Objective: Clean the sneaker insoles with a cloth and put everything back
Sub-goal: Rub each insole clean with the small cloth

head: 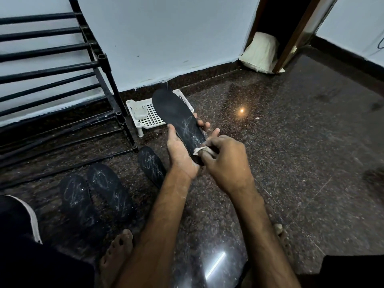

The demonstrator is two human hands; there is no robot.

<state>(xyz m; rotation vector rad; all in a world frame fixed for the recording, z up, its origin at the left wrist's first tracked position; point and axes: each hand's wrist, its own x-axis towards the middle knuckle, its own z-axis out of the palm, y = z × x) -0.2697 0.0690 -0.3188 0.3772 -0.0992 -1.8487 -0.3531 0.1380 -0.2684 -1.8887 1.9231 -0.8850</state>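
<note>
A black insole (176, 115) with white chalky streaks is held up over the floor, toe end pointing away. My left hand (178, 152) grips it from underneath, thumb on its left edge and fingertips showing at its right edge. My right hand (224, 161) pinches a small pale cloth (200, 150) against the heel end of the insole. Three more black insoles lie on the floor to the left: one (151, 165) just beside my left wrist, and two (110, 192) (76, 202) side by side nearer me, all marked with white streaks.
A black metal shoe rack (62, 84) stands at the left against the white wall. A small white plastic basket (145, 115) sits on the dark granite floor behind the held insole. A pale cushion (261, 53) leans by a door frame at the back right. My bare feet (116, 254) rest below.
</note>
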